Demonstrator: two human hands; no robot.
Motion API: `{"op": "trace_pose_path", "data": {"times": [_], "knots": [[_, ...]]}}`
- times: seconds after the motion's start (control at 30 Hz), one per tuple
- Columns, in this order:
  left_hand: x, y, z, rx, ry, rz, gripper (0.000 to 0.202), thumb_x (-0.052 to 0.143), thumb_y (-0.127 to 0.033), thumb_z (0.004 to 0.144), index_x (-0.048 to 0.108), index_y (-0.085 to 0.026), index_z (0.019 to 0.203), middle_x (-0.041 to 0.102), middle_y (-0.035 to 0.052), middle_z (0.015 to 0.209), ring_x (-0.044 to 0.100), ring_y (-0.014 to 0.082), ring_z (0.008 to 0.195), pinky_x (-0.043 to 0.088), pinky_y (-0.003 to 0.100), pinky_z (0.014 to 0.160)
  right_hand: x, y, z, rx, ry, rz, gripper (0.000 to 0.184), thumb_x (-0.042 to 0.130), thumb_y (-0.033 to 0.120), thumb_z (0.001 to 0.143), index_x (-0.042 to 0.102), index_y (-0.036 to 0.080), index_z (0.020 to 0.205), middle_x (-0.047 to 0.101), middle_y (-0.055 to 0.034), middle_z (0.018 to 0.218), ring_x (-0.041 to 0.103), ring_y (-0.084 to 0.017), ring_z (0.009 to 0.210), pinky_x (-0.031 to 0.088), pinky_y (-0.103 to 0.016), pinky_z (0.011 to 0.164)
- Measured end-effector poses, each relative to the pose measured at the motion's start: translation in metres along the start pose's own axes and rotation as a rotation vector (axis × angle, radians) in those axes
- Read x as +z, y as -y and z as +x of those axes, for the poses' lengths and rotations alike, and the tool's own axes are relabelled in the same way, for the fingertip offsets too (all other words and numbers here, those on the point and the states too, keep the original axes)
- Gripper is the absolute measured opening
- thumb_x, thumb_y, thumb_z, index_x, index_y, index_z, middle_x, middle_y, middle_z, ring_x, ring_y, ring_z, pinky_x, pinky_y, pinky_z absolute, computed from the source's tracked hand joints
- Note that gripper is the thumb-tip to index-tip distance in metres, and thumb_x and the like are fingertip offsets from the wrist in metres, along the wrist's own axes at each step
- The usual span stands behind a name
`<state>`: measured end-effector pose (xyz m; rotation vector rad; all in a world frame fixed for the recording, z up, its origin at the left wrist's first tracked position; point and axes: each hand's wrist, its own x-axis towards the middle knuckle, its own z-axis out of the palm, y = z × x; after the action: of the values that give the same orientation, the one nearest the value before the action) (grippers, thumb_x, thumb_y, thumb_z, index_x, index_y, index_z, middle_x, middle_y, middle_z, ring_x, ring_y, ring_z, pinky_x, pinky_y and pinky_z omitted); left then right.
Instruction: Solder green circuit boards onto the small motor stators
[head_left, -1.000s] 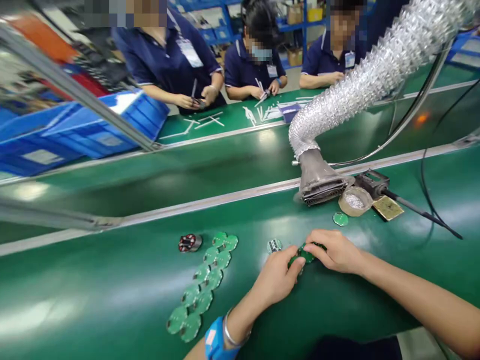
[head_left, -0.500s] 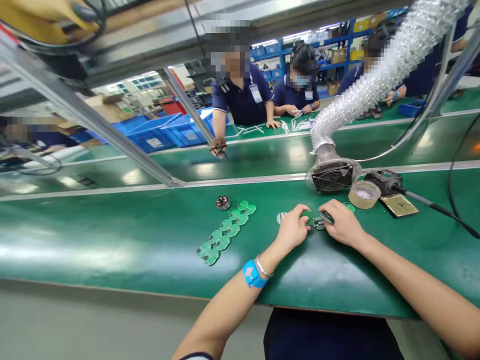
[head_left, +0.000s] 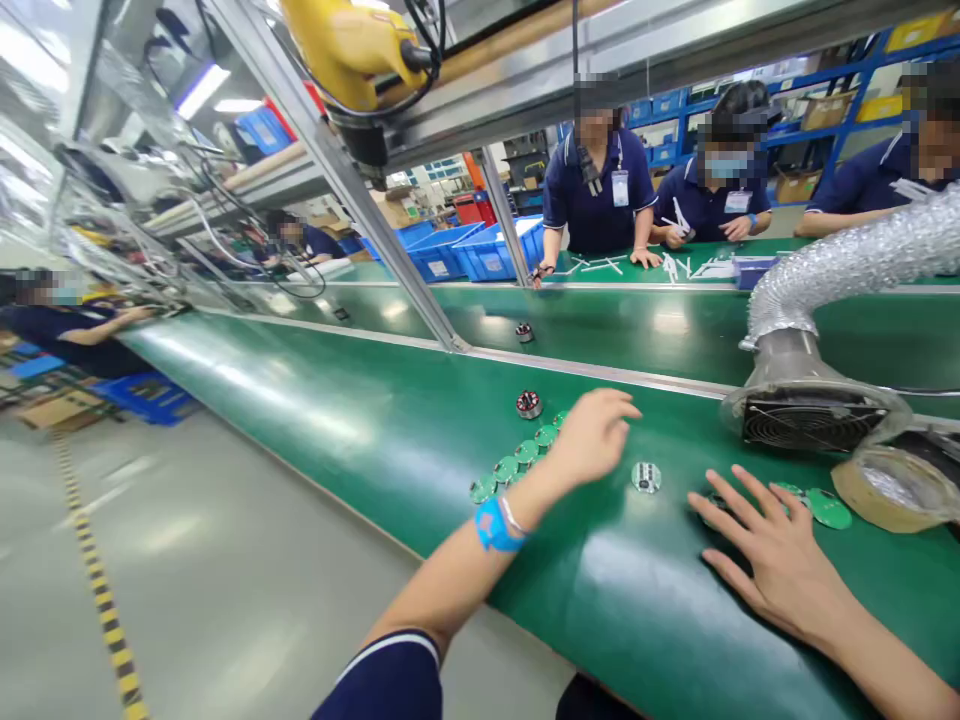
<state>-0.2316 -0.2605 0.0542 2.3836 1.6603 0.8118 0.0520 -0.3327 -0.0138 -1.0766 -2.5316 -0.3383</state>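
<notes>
My left hand hangs over the upper end of a row of round green circuit boards, hiding part of it. Its fingers are loosely bent, thumb and forefinger apart, with nothing visible between them. Fingers spread, my right hand is low over the bench and partly covers a small round board. Between the hands lies a round board with a pale, component-bearing face. A round motor part with dark and reddish windings stands beyond the row. More green boards lie beyond my right hand.
A fan on a foil duct and a tape roll stand at the right. Another motor part sits on the belt behind the metal rail. Co-workers sit or stand across; a metal post slants up.
My view has swung left. My hands have parted, left one towards the board row, right one spreading open; a pale-faced board lies between them. The co-worker's motor part now sits on the belt.
</notes>
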Motion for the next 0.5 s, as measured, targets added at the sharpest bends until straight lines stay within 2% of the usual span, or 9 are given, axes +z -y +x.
{"op": "trace_pose_path", "data": {"times": [0.07,0.13,0.23,0.3,0.37,0.5], "knots": [[-0.035,0.065,0.038,-0.189,-0.057,0.094,0.024,0.054,-0.011,0.087,0.067,-0.016,0.106,0.064,0.0082,0.12,0.056,0.0207,0.118,0.042,0.039,0.108,0.007,-0.002,-0.002,-0.06,-0.009,-0.047,0.039,0.052,0.036,0.089,0.057,0.031,0.127,0.059,-0.0062,0.135,0.051,-0.034,0.124,0.031,-0.056,0.098],[-0.058,0.13,0.078,-0.355,-0.099,0.175,0.021,0.056,-0.017,0.091,0.064,-0.011,0.109,0.063,0.0124,0.118,0.057,0.0242,0.115,0.044,0.046,0.103,0.015,-0.009,-0.009,-0.081,-0.05,-0.07,0.032,0.052,0.028,0.086,0.064,0.028,0.115,0.063,-0.0078,0.129,0.057,-0.031,0.115,0.03,-0.055,0.099],[-0.063,0.206,0.126,-0.548,-0.11,0.257,0.032,0.059,-0.031,0.093,0.058,-0.013,0.119,0.06,0.0108,0.121,0.06,0.0239,0.108,0.051,0.046,0.092,0.026,-0.024,-0.02,-0.13,-0.141,-0.085,0.034,0.052,0.022,0.075,0.067,0.027,0.105,0.066,-0.0105,0.124,0.059,-0.03,0.11,0.029,-0.054,0.1],[-0.054,0.24,0.145,-0.634,-0.094,0.288,0.034,0.059,-0.033,0.093,0.057,-0.014,0.122,0.059,0.0108,0.122,0.061,0.0233,0.106,0.053,0.044,0.089,0.03,-0.031,-0.024,-0.153,-0.182,-0.077,0.036,0.053,0.022,0.071,0.067,0.028,0.103,0.066,-0.0107,0.123,0.057,-0.032,0.112,0.029,-0.054,0.101],[-0.043,0.265,0.155,-0.692,-0.066,0.307,0.035,0.059,-0.032,0.093,0.056,-0.015,0.123,0.059,0.0107,0.122,0.061,0.0232,0.105,0.054,0.044,0.088,0.026,-0.031,-0.024,-0.13,-0.172,-0.063,0.038,0.055,0.021,0.07,0.067,0.029,0.105,0.065,-0.009,0.126,0.053,-0.032,0.118,0.029,-0.053,0.102],[-0.033,0.298,0.161,-0.748,0.006,0.33,0.036,0.058,-0.031,0.094,0.055,-0.011,0.123,0.059,0.0099,0.121,0.061,0.0241,0.106,0.053,0.044,0.09,0.0,-0.012,-0.004,0.06,-0.076,-0.054,0.041,0.057,0.02,0.074,0.065,0.029,0.113,0.058,-0.0036,0.136,0.047,-0.029,0.128,0.03,-0.047,0.105]]}}
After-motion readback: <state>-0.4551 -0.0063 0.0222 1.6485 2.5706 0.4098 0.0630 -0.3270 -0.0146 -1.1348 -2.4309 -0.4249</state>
